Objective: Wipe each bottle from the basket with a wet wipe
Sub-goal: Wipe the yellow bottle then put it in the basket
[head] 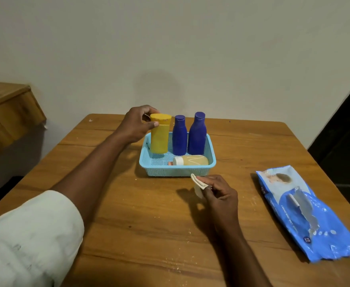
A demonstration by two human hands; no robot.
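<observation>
At far left a wooden shelf [6, 112] juts from the wall, taking no part. The left hand [137, 124] reaches across the table [128, 224] and wraps its fingers and thumb around the cap end of the yellow bottle [159, 134], which stands upright in the far left corner of the basket [149, 164]. Gripping high probably leaves the body free for wiping once lifted. Just right of it two blue bottles [179, 135] [197, 134] stand side by side along the basket's far wall. A small pale bottle [190, 160] lies on its side along the near wall, cap to the left. Just in front of the basket the right hand [219, 193] pinches a folded wipe [198, 186] between thumb and fingers, likely poised to meet the bottle. At near right the wipe pack [306, 212] lies flat, well apart from the basket.
</observation>
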